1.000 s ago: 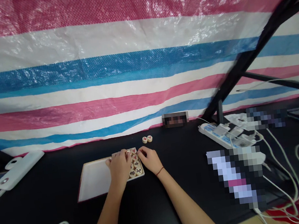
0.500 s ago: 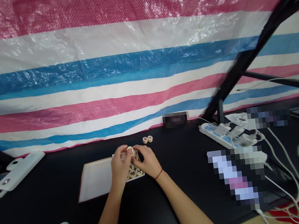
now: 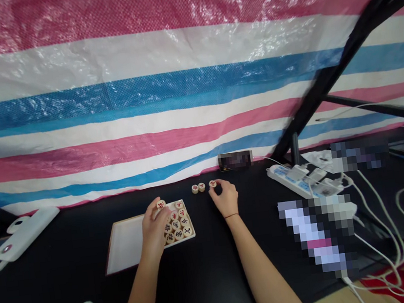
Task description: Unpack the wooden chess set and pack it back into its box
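Note:
My left hand [image 3: 154, 230] pinches a round wooden piece with a red character [image 3: 160, 204] over the left part of an open white box [image 3: 192, 227]. Inside the box lie several round pieces [image 3: 176, 224], some marked red and some black; my hand hides part of them. Farther right, my right hand [image 3: 225, 198] grips another red-marked piece [image 3: 212, 183] at the table surface. Just left of it, two red-marked pieces [image 3: 198, 188] sit side by side on the black table.
A white lid or tray [image 3: 127, 244] lies left of the box. Farther left is a white device [image 3: 28, 233] with a cable. On the right are a power strip [image 3: 290, 180] with plugs and cables. A striped sheet [image 3: 125, 97] hangs behind the black table [image 3: 203, 284].
My right hand has moved from the box to the right and back, with a piece in its fingers. My left hand has shifted slightly left, a piece now showing in its grip.

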Demonstrator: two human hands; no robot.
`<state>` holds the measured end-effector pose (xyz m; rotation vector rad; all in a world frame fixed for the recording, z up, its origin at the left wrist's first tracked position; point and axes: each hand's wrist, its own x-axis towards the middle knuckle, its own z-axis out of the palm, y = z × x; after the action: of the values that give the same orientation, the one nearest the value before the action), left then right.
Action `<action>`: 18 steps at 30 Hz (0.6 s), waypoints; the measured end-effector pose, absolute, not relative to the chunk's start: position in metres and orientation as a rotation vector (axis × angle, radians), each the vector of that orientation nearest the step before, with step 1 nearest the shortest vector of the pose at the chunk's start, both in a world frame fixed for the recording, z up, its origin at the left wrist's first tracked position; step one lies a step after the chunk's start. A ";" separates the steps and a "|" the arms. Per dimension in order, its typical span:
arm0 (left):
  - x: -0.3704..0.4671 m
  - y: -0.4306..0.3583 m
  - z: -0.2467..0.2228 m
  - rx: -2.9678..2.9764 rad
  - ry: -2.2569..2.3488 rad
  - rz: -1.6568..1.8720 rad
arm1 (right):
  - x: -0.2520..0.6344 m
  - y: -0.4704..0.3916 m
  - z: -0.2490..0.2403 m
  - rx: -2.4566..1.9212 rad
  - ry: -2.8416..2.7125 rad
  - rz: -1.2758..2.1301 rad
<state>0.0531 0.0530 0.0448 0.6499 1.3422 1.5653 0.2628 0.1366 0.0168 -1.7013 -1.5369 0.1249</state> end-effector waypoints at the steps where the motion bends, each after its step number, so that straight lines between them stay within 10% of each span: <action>1: 0.052 0.052 0.045 0.653 1.339 1.550 | 0.265 0.139 0.014 -1.772 -1.557 0.128; 18: 0.051 0.046 0.033 1.854 1.757 1.287 | 0.194 0.078 0.055 -1.021 -1.829 0.733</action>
<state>0.0514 0.0460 0.0332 1.8545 1.7571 1.2866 0.1943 0.0779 0.0549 -1.0210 -1.8289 0.7333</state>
